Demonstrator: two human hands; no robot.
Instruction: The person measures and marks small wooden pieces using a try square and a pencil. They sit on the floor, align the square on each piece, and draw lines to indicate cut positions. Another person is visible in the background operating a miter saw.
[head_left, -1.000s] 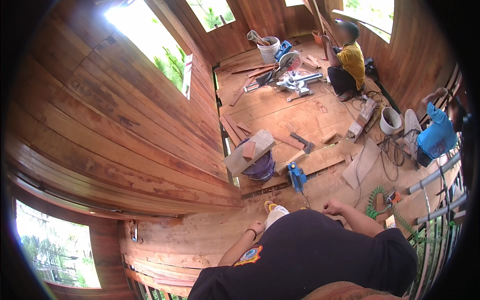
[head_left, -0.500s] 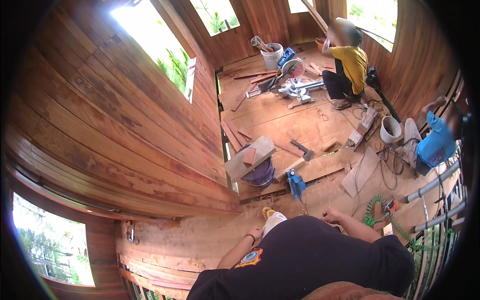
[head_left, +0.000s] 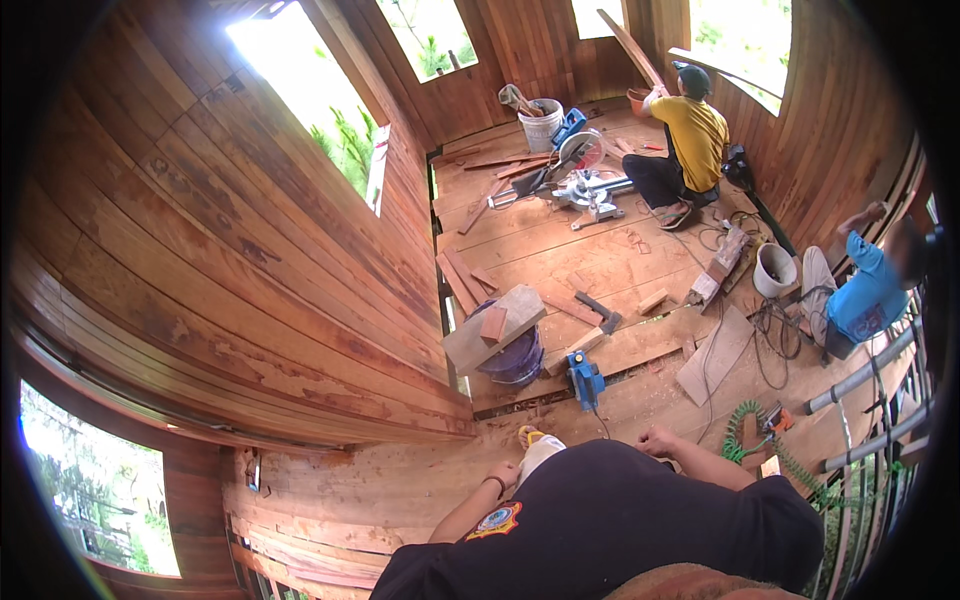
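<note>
My left hand (head_left: 507, 472), with a dark band at the wrist, hangs beside my light-coloured trouser leg; its fingers are too small to make out. On the other side of my dark shirt, my right hand (head_left: 656, 441) is curled into a loose fist, and nothing shows in it. Ahead of both hands a blue corded power tool (head_left: 586, 380), which looks like a planer, stands on the floorboards. Left of it a purple bucket (head_left: 517, 362) carries a wide board (head_left: 518, 318) with a small wooden block (head_left: 493, 323) on top.
Farther ahead stands a mitre saw (head_left: 590, 190) near a white bucket (head_left: 541, 130). A person in yellow (head_left: 692, 140) squats with a long timber strip (head_left: 630, 50); another in blue (head_left: 868, 295) sits at right. Cables, a green coiled hose (head_left: 742, 425) and offcuts lie about.
The view has shifted slightly. The person in yellow has turned further away, toward the far wall, with the timber strip raised. My hands keep about the same pose.
</note>
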